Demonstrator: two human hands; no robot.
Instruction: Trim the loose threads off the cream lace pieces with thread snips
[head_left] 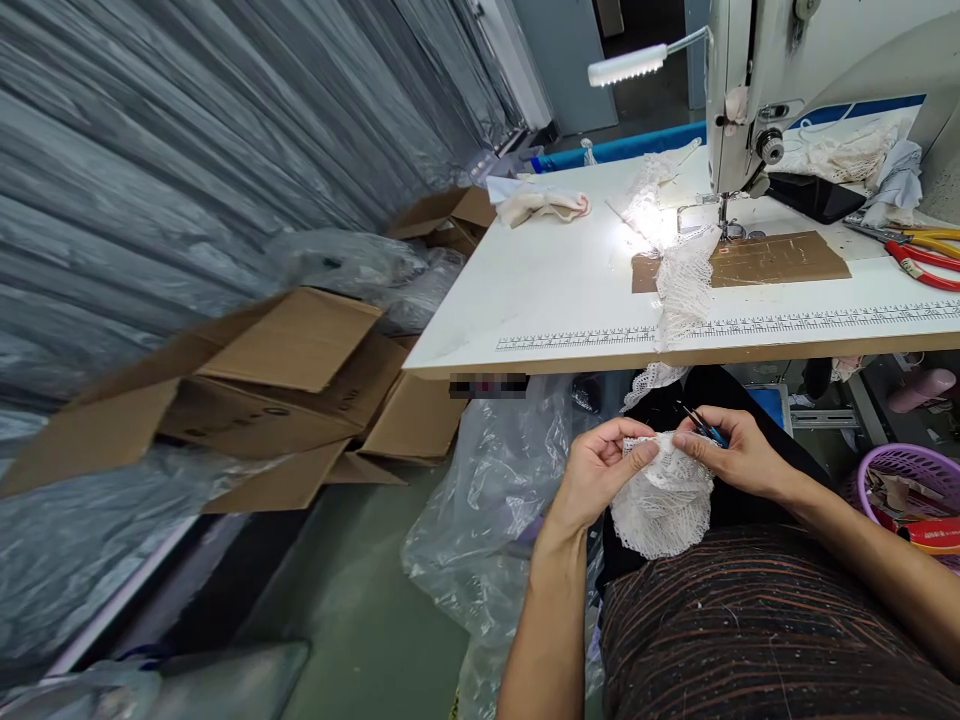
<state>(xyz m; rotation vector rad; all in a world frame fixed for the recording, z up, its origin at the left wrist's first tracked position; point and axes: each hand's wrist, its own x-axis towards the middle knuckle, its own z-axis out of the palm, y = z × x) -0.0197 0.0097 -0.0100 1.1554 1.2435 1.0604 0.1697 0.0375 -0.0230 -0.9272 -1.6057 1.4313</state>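
Over my lap, both hands pinch the upper edge of a piece of white lace (664,505). My left hand (600,470) grips it between thumb and fingers. My right hand (731,450) pinches the same edge and also has small blue thread snips (709,430) tucked in its fingers, blades pointing up and left. A lace strip (684,290) lies across the sewing table and hangs over its front edge above my hands. Whether it joins the piece I hold cannot be made out.
The sewing machine (731,110) stands on the white table (525,280), its lamp (630,65) lit. Red-handled pliers (922,265), yellow-handled scissors (934,240) and a black phone (814,197) lie at right. Below are a purple basket (911,460), an open cardboard box (292,340) and clear plastic bags (487,500).
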